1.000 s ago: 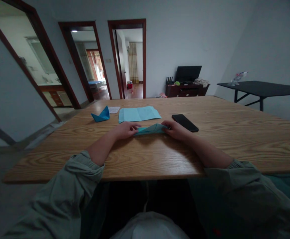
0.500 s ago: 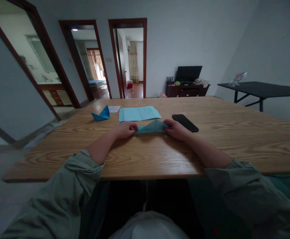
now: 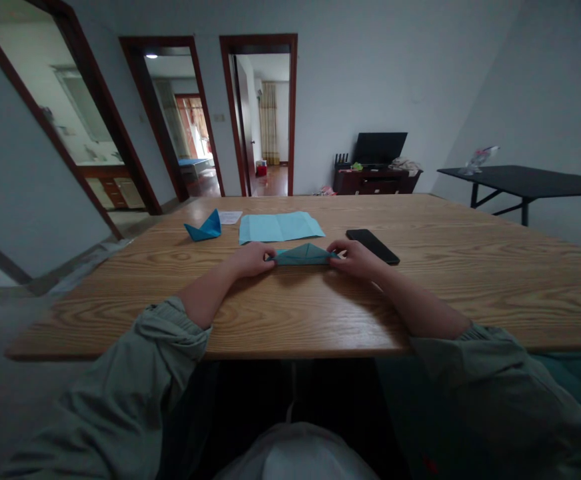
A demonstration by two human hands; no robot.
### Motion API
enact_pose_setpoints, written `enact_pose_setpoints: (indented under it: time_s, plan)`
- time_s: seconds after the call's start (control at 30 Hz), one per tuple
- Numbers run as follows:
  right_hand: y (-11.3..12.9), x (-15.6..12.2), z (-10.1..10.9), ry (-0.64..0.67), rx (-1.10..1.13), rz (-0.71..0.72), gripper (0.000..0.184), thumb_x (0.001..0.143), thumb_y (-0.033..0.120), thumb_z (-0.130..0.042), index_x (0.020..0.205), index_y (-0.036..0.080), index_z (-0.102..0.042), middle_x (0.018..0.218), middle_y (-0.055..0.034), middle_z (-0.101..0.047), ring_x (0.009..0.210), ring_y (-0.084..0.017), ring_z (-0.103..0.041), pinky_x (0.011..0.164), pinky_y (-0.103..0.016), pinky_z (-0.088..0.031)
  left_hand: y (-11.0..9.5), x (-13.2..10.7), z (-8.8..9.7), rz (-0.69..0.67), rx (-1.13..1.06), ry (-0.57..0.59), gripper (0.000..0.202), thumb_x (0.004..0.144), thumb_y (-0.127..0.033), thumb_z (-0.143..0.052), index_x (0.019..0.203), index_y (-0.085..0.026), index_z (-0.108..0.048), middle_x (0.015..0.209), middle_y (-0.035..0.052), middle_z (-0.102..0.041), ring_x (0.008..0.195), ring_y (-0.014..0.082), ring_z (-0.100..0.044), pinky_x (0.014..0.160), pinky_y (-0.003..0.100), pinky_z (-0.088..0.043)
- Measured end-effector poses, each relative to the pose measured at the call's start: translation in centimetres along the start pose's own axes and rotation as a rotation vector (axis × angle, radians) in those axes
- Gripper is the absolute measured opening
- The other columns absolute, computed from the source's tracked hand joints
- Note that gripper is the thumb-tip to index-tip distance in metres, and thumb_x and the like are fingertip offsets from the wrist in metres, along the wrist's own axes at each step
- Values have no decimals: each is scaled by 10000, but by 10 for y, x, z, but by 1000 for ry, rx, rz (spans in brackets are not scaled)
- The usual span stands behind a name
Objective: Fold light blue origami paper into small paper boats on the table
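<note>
A teal folded paper piece (image 3: 303, 254) stands as a low triangle on the wooden table (image 3: 320, 300). My left hand (image 3: 251, 259) pinches its left tip and my right hand (image 3: 354, 257) pinches its right tip, both with fingers closed. Behind it a light blue creased sheet (image 3: 278, 227) lies flat. A finished blue paper boat (image 3: 202, 227) sits further left.
A black phone (image 3: 373, 246) lies just right of my right hand. A small white slip (image 3: 230, 217) rests beside the boat. A black side table (image 3: 525, 180) stands at the right, a dark cabinet with a monitor (image 3: 376, 170) by the far wall.
The folded piece has been pulled outward at its ends and stands up into a clearer triangle. Both hands stay at its tips.
</note>
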State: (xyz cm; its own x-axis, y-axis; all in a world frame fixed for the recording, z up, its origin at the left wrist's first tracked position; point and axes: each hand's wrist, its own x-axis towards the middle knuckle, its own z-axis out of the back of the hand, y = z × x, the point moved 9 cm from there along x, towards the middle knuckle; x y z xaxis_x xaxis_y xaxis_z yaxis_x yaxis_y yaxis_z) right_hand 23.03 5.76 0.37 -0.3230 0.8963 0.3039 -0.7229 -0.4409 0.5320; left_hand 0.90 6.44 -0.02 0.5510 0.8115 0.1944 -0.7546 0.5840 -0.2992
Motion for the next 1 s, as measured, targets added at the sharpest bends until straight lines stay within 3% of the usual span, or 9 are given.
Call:
enact_pose_setpoints:
  time_s: [0.2,0.4,0.57,0.67,0.73,0.87,1.0]
  plan:
    - [1,0,-8,92,-38,61,182,695,341,-643,769,177,-668,907,-60,-658,836,-196,-574,736,-276,-443,3,0,2,22,4,-3,221,708,-312,-526,794,-202,-697,650,13,-606,605,147,-508,546,235,-332]
    - [-13,1,-12,134,-43,-43,247,723,412,-626,794,182,-685,731,-42,-669,701,-187,-584,645,-273,-442,2,-1,4,30,26,-15,222,707,-329,-522,769,-186,-681,681,17,-615,620,148,-509,554,233,-335]
    - [-9,-1,-8,104,-41,-40,248,729,404,-621,811,178,-685,762,-47,-672,693,-183,-577,643,-280,-437,6,-2,2,55,3,-2,232,717,-341,-525,786,-183,-679,666,16,-607,601,148,-507,552,240,-335]
    - [-4,-2,-6,78,22,-23,231,756,376,-598,842,172,-664,782,-49,-661,694,-169,-569,646,-276,-440,10,-1,1,60,-91,-16,245,732,-344,-518,812,-163,-663,670,14,-604,600,142,-504,567,239,-356]
    - [-3,-2,-5,46,81,-28,241,766,358,-593,910,169,-636,777,-42,-641,678,-152,-557,626,-263,-441,10,0,5,36,-205,-75,283,733,-331,-530,927,-154,-637,743,18,-619,640,138,-520,592,235,-384]
    - [-7,-2,-3,9,180,-54,433,762,347,-611,1155,180,-539,761,-19,-608,611,-122,-526,539,-230,-418,13,0,9,25,-377,-144,470,742,-329,-561,1178,-156,-531,767,5,-607,661,126,-529,620,232,-419]
    - [-4,-2,-10,89,236,-59,338,785,370,-583,1033,143,-615,727,-34,-619,621,-132,-536,558,-244,-420,19,1,5,75,-469,-115,457,736,-382,-595,1103,-110,-594,862,56,-639,758,148,-570,682,256,-450]
